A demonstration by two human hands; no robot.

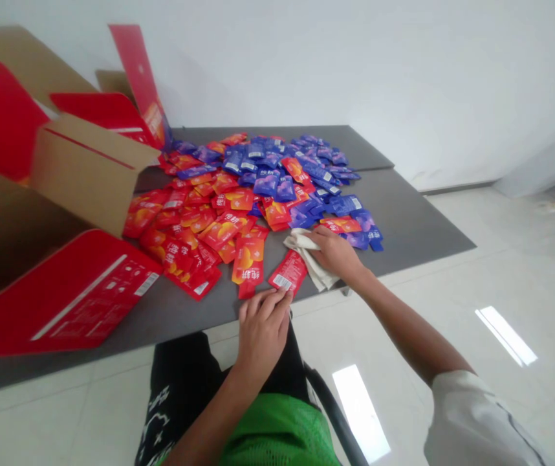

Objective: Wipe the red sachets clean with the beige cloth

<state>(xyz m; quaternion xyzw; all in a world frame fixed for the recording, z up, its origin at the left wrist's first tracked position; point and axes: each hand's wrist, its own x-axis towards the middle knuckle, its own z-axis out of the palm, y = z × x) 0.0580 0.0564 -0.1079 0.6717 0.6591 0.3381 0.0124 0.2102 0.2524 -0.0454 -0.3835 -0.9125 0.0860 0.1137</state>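
A red sachet (288, 273) lies flat on the grey table (418, 226), its long axis slanting up toward the right, and the left hand (262, 333) is the nearer hand. This hand is open, with fingertips (282, 299) at the sachet's lower end. The right hand (336, 254) rests on a crumpled cream cloth (319, 272), but whether it grips cannot be told

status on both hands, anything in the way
Left hand at red sachet. Right hand on cream cloth. Open red carton against left of sachet pile.
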